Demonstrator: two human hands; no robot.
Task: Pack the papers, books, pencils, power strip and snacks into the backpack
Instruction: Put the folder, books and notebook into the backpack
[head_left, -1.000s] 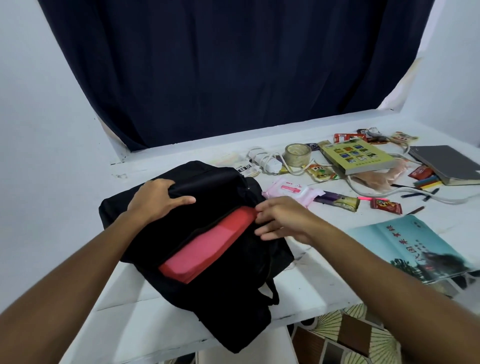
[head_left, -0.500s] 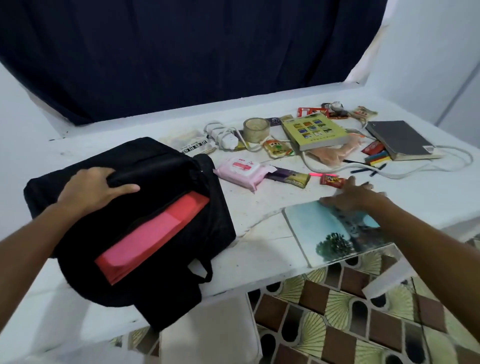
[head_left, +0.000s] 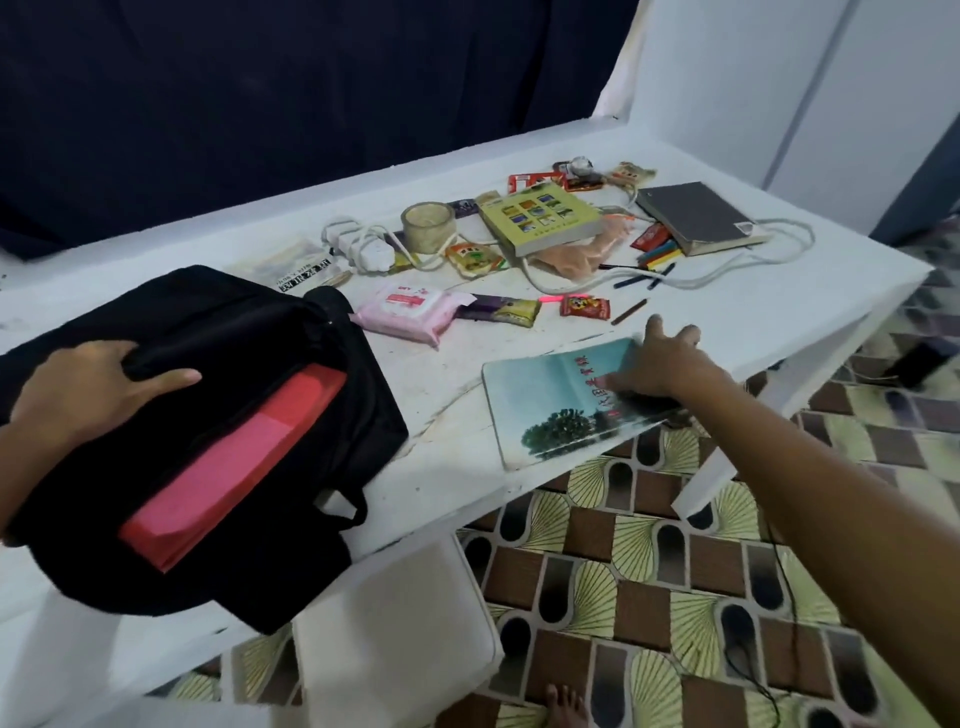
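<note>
Gripping the backpack (head_left: 218, 467) rim with the left hand (head_left: 88, 384), right hand (head_left: 662, 364) fingers spread flat on the teal book (head_left: 550, 405), which lies lengthwise along the bench (head_left: 753, 312) edge.

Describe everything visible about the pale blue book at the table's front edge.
The pale blue book is thin, with a glossy soft cover showing sky, a dark green tree and red characters running down near the spine. It lies flat and closed on the white table, turned at an angle, its near corner overhanging the front edge. The right hand rests on its right part, fingers spread, covering some of the print. Nothing else touches it; the black backpack lies apart to its left.
</note>
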